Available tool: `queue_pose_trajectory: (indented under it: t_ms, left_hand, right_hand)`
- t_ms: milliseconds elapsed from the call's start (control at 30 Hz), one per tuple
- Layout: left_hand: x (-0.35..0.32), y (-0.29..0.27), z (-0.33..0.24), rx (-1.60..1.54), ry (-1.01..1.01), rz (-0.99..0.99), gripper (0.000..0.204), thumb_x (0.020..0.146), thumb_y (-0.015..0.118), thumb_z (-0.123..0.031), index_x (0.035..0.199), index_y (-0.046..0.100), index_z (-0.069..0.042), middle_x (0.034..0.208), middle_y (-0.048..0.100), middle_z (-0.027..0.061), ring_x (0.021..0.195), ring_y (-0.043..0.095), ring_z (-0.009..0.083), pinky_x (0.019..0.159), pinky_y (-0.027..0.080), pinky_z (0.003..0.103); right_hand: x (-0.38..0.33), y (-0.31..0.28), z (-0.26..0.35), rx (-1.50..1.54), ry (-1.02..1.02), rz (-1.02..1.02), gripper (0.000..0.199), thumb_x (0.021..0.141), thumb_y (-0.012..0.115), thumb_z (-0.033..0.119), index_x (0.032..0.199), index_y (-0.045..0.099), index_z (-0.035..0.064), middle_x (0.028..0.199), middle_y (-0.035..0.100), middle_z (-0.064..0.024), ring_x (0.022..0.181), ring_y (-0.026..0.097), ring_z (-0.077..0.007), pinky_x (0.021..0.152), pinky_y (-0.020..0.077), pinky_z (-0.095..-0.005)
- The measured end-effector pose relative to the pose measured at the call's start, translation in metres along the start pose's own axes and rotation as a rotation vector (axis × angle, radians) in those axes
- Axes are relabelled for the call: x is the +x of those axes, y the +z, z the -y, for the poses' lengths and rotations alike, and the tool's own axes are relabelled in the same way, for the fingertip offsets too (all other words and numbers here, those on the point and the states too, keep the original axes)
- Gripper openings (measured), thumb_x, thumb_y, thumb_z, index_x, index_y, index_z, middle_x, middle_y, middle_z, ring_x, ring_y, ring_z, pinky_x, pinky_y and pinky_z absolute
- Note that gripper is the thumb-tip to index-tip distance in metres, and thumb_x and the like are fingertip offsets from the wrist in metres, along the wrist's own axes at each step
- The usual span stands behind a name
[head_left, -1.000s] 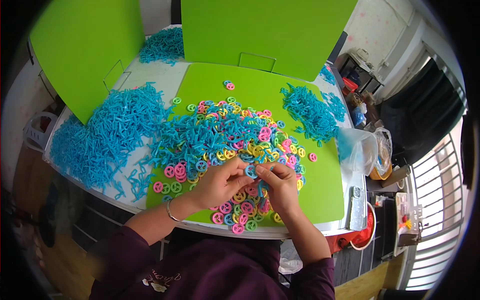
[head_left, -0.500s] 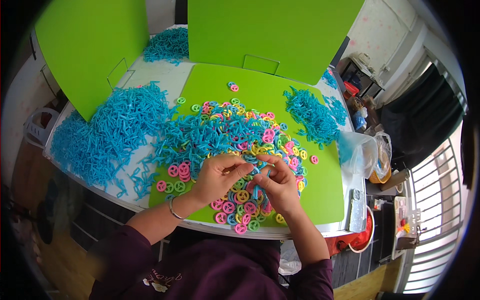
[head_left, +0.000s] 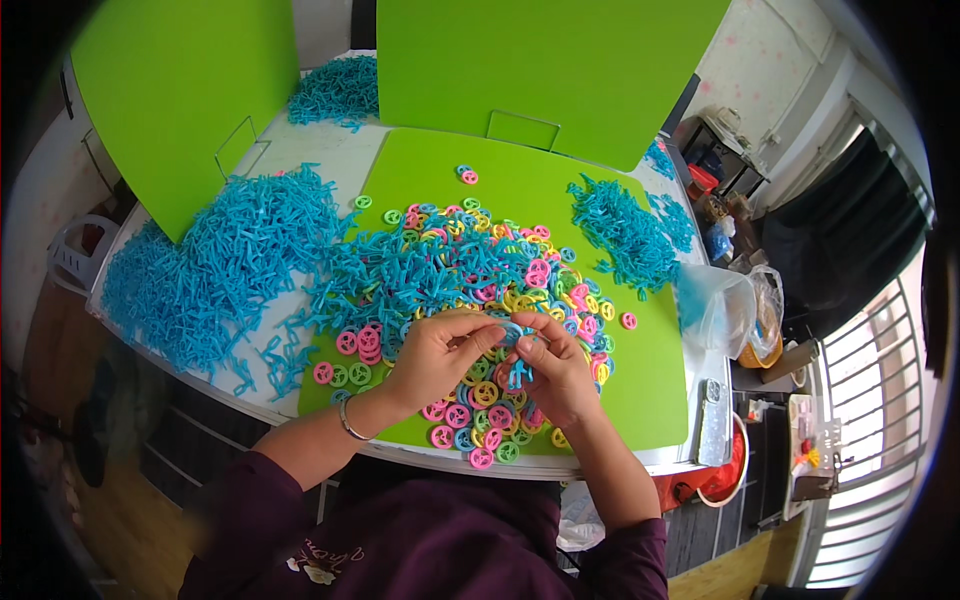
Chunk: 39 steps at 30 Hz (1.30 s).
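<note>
The green mat [head_left: 640, 400] carries a heap of coloured wheels [head_left: 485, 393]; over its near part, the left hand [head_left: 435, 360] and right hand [head_left: 560, 375] pinch one blue wheel [head_left: 511, 334], fingers closed. If this pinch loosens, the wheel could drop into the heap.

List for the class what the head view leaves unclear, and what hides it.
Head view: full shape of the blue piece, covered by the left hand and right hand.
Head view: number of coloured wheels, partly hidden by heaped teal pieces.
Head view: top of the rear green board, cut off by the picture's upper edge.
</note>
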<state>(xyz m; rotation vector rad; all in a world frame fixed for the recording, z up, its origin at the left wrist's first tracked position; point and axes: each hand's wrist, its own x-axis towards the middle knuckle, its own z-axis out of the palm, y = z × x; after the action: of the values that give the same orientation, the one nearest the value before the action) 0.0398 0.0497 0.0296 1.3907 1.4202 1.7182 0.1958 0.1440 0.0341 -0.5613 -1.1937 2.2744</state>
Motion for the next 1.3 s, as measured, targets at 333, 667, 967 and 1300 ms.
queue_pose_trajectory:
  t_ms: [333, 667, 967, 1300]
  left_hand:
    - [0.000, -0.006, 0.005, -0.103, -0.072, 0.009, 0.016, 0.091, 0.064, -0.013, 0.097, 0.067, 0.002, 0.084, 0.065, 0.0030, 0.070, 0.057, 0.0057, 0.061, 0.047, 0.021]
    - [0.002, -0.001, 0.007, -0.236, -0.338, 0.062, 0.026, 0.096, 0.058, -0.025, 0.096, 0.068, -0.002, 0.075, 0.059, -0.0032, 0.067, 0.052, 0.0037, 0.059, 0.043, 0.020]
    - [0.003, 0.003, 0.019, -0.336, -0.400, 0.017, 0.025, 0.097, 0.056, -0.023, 0.093, 0.067, -0.001, 0.074, 0.059, -0.0025, 0.066, 0.050, 0.0023, 0.056, 0.039, 0.020]
    - [0.013, 0.003, 0.034, 0.688, 0.424, 0.023, 0.016, 0.079, 0.074, -0.015, 0.094, 0.071, -0.009, 0.089, 0.063, 0.0058, 0.073, 0.061, 0.0224, 0.062, 0.050, 0.032]
  right_hand:
    - [-0.007, 0.002, 0.005, -0.375, -0.187, -0.010, 0.031, 0.095, 0.056, 0.012, 0.124, 0.050, 0.0019, 0.087, 0.064, -0.0061, 0.079, 0.064, -0.0144, 0.066, 0.0538, -0.0283]
    - [-0.001, -0.002, 0.013, -1.418, -1.224, 0.179, 0.041, 0.064, 0.076, -0.004, 0.102, 0.067, 0.0064, 0.115, 0.062, -0.0145, 0.103, 0.060, -0.0287, 0.080, 0.0525, -0.0359]
    - [-0.005, 0.005, 0.000, -1.399, -0.912, 0.090, 0.054, 0.066, 0.068, -0.011, 0.116, 0.065, 0.0093, 0.114, 0.060, -0.0129, 0.091, 0.064, -0.0250, 0.076, 0.0551, -0.0334]
    - [-0.003, -0.017, 0.014, -0.611, -0.534, -0.223, 0.025, 0.088, 0.064, 0.003, 0.113, 0.059, -0.0001, 0.080, 0.062, -0.0021, 0.077, 0.062, -0.0098, 0.058, 0.0453, -0.0222]
